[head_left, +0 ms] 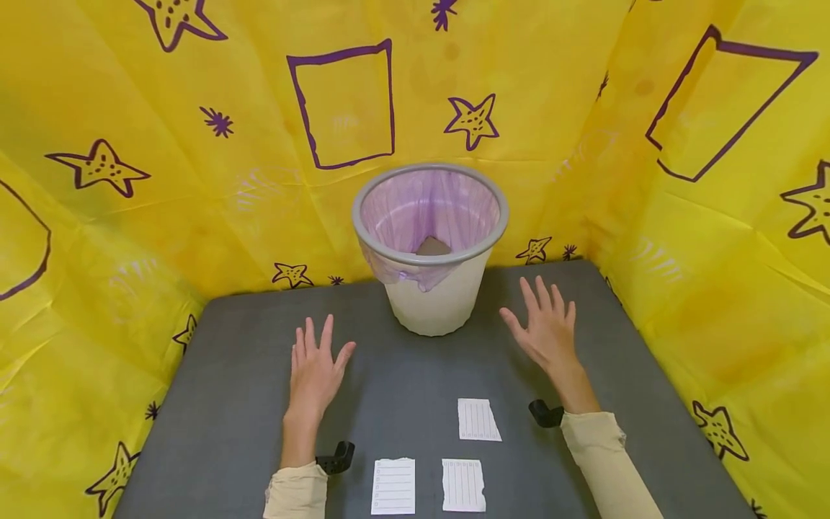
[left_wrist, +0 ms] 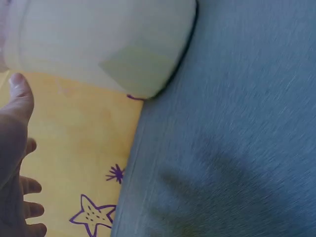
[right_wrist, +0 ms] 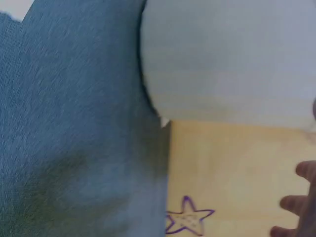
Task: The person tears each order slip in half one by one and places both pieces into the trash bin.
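A whitish waste bin (head_left: 433, 303) with a grey rim and a purple plastic liner (head_left: 389, 216) stands upright at the back of the grey table. Inside it, a brownish-grey piece (head_left: 433, 246) shows; its kind I cannot tell. My left hand (head_left: 315, 371) hovers left of the bin, fingers spread, holding nothing. To the bin's right is my right hand (head_left: 547, 328), also spread and bare. Both wrist views show the bin's side (left_wrist: 108, 44) close by, apart from the fingers. Nearer me lie three torn pieces of lined paper: one on the left (head_left: 393, 486), one in the middle (head_left: 463, 485), one farther up (head_left: 478, 419).
Yellow cloth walls (head_left: 253, 144) with purple stars and outlines enclose the grey table (head_left: 220, 404) at the back and both sides. A black wrist camera (head_left: 337, 458) sits on the left wrist, another camera (head_left: 545, 414) on the right.
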`<state>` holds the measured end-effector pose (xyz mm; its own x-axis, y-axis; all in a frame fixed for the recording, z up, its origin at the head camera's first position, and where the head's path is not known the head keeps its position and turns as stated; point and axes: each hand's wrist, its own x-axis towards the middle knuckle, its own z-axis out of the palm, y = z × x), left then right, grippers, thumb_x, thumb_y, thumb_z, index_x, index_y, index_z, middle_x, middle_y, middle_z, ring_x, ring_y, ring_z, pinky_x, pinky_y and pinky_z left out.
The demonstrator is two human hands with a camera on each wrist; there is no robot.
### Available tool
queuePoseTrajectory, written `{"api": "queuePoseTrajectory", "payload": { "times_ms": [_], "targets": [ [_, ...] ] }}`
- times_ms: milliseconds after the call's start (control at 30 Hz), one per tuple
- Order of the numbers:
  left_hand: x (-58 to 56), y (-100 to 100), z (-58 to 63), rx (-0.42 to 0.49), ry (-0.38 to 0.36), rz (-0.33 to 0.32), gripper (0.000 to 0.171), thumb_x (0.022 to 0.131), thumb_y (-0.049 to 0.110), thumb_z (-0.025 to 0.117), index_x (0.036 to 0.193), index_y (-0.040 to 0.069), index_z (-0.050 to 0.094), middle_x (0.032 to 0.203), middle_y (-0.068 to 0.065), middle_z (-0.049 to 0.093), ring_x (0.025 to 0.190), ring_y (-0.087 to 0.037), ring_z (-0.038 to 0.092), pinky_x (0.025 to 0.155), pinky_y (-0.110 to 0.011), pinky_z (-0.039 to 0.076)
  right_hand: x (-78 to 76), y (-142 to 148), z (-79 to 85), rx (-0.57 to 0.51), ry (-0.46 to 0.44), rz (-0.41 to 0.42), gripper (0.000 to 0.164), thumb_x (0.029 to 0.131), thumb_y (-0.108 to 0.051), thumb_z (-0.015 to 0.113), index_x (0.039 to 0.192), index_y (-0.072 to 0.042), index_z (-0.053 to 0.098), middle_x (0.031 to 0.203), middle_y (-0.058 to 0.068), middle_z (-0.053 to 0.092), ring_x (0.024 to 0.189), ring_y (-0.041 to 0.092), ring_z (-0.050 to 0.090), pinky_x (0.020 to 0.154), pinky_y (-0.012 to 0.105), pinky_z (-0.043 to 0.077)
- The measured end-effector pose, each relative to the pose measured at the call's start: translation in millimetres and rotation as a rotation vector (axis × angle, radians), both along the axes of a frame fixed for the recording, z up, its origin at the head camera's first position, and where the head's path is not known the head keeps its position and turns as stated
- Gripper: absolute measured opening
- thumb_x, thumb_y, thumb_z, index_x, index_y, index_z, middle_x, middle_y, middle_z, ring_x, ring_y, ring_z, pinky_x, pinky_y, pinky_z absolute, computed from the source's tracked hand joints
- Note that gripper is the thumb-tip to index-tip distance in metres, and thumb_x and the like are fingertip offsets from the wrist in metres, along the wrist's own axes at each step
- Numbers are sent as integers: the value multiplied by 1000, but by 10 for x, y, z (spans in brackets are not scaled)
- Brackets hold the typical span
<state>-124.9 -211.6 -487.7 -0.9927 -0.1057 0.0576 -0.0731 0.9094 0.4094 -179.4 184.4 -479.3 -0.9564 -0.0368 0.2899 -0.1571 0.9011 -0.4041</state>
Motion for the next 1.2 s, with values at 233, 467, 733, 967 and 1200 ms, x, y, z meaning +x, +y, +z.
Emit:
{"api": "queuePoseTrajectory", "payload": {
  "times_ms": [233,467,733,967,1200],
  "targets": [
    [307,287,-125,14,79,-11,80,92,60,52,156,26,18,164,-17,-1,150,-44,-5,115,-69,6,355,-299,-123,-38,41,21,78,88,-60,55,153,-26,29,158,15,30,143,45,25,107,75,14],
    [327,395,-271,19,66,-10,77,93,59,50,156,28,18,164,-16,0,150,-44,-3,114,-70,6,455,-431,-408,-80,79,-29,79,85,-57,61,151,-22,35,157,17,31,141,47,28,105,76,18],
    [282,418,-212,48,53,-27,77,94,60,48,156,32,13,165,-14,-4,150,-42,-7,114,-70,4,507,-502,-505,-117,47,-36,79,85,-55,62,151,-19,35,156,19,31,142,47,26,105,76,16],
    [308,466,-231,55,38,-37,76,94,60,48,156,30,16,164,-16,0,150,-44,-2,113,-71,9,569,-564,-561,-108,8,-32,81,84,-57,63,150,-18,35,154,19,34,141,45,28,107,74,17],
    [386,610,-336,70,45,-126,67,94,52,53,150,21,36,153,-20,36,141,-42,33,109,-64,31,692,-598,-644,-72,-36,-3,61,81,-51,71,125,-10,61,126,16,61,113,37,59,93,57,47]
  ]
}}
